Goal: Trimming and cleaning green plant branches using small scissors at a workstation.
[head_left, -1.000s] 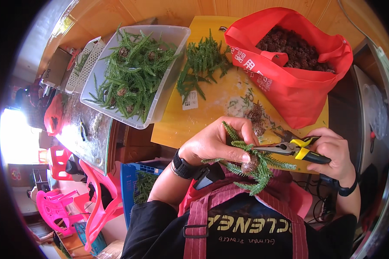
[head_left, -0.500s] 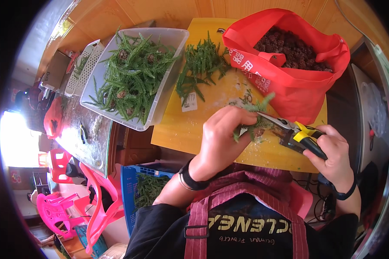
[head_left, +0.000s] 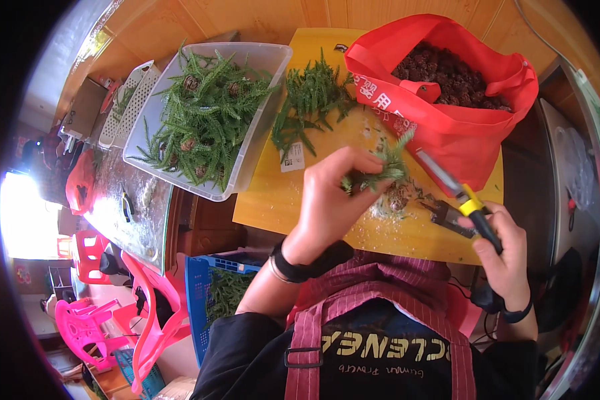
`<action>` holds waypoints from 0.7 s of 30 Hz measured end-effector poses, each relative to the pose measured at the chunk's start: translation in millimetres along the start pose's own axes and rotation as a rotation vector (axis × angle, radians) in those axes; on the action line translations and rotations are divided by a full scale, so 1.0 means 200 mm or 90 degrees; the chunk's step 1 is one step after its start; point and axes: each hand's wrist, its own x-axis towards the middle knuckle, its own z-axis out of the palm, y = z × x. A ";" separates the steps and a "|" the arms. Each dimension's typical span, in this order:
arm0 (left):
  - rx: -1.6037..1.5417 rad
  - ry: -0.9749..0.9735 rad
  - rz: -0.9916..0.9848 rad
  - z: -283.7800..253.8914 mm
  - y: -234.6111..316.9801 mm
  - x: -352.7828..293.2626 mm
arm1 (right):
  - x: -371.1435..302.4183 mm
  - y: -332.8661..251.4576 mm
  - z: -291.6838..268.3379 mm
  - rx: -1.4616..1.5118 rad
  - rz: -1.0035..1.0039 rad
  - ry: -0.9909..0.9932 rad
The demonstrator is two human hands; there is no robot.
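Your left grip [head_left: 333, 187] pinches the green sprig [head_left: 395, 164] above the yellow surface [head_left: 280, 208]; your right grip [head_left: 507, 245] wraps the pliers [head_left: 472, 203], tips clear of it. Advisable: steady the stem, approach clear of your fingers.

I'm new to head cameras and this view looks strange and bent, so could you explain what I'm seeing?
Of course. There is no robot here, just a person's two bare hands. The camera sits on the person's head and looks down; its fisheye lens bends straight edges near the rim.

The left hand pinches a green sprig. The right hand holds pliers with yellow and black handles, their tips apart from the sprig.

On the yellow table lie more loose sprigs, and a red bag of dark brown cones stands at the right. By the table's left edge, a clear plastic bin holds greenery with cones among it.
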 end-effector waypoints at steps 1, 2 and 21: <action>-0.106 -0.034 -0.096 -0.02 -0.03 0.00 | -0.01 0.03 -0.01 0.069 0.044 -0.002; -0.213 -0.067 -0.193 -0.05 -0.05 -0.01 | -0.01 0.08 -0.01 0.091 0.068 0.008; -0.610 -0.401 -0.328 0.03 0.07 0.02 | 0.31 -0.06 0.01 -0.105 -0.362 -0.106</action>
